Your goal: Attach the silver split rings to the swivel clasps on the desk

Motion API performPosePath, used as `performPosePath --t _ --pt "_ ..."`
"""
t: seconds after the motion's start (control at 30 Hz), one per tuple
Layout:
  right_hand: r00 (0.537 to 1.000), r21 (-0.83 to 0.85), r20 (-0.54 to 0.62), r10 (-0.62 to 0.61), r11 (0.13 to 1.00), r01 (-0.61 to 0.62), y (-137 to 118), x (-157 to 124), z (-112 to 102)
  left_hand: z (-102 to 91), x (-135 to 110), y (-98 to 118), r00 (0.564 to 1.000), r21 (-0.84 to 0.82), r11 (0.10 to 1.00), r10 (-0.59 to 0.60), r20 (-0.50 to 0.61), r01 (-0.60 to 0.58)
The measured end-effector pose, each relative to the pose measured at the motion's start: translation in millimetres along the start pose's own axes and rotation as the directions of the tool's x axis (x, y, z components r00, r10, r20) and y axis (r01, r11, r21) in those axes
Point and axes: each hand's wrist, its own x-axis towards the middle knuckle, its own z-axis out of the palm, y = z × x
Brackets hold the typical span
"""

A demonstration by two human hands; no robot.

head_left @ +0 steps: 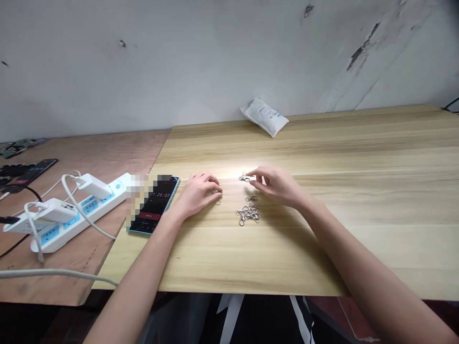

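My left hand (198, 195) rests on the wooden tabletop, its fingers and thumb curled around some small metal rings (214, 191). One loose metal ring (218, 202) lies just below the thumb. To the right, my right hand (274, 185) reaches in with thumb and index finger apart, their tips at a small cluster of silver swivel clasps (244, 177). Whether they touch the clasps is hard to see. Nearer to me lies a larger heap of silver swivel clasps with rings (249, 212), with another clasp (251, 198) just above it.
A phone (152, 205) showing a timer lies left of my left hand, partly pixelated. Farther left, a white power strip (86, 210) with chargers and cables sits on a reddish board (118, 153). A white plastic packet (265, 116) lies by the wall.
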Motion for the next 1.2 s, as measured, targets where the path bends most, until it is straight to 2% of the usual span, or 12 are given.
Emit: performPosePath --t 0.17,0.33,0.5,0.63,0.8,1.0,1.2 --pt "0.966 -0.005 0.259 0.003 1.000 -0.001 -5.4 -5.4 -15.4 2.8 2.4 5.0 0.998 -0.053 0.998 -0.023 -0.052 0.020" --pt "0.976 -0.075 0.219 -0.007 0.997 0.024 -5.6 -4.9 -4.8 6.1 4.6 16.4 0.978 -0.195 0.979 -0.095 -0.188 0.057" --pt "0.969 -0.079 0.244 0.026 0.997 -0.006 -15.3 -5.4 2.3 10.4 4.3 23.5 0.958 -0.391 0.918 -0.162 -0.238 0.058" --pt "0.966 -0.057 0.260 0.014 0.998 0.001 -22.7 -6.1 3.7 11.4 3.9 21.3 0.953 -0.404 0.913 -0.169 -0.251 0.055" --pt "0.973 -0.089 0.223 -0.060 0.993 0.082 -22.5 -4.6 11.0 11.6 4.9 18.7 0.957 -0.370 0.927 -0.156 -0.244 0.057" --pt "0.990 -0.034 0.081 -0.117 0.992 0.120 -21.7 -3.3 19.5 15.7 4.3 18.7 0.949 -0.382 0.919 -0.200 -0.242 0.096" --pt "0.985 0.014 -0.029 -0.170 0.985 0.170 -23.5 -3.7 25.0 19.4 2.9 23.4 0.949 -0.512 0.852 -0.246 -0.198 0.114"
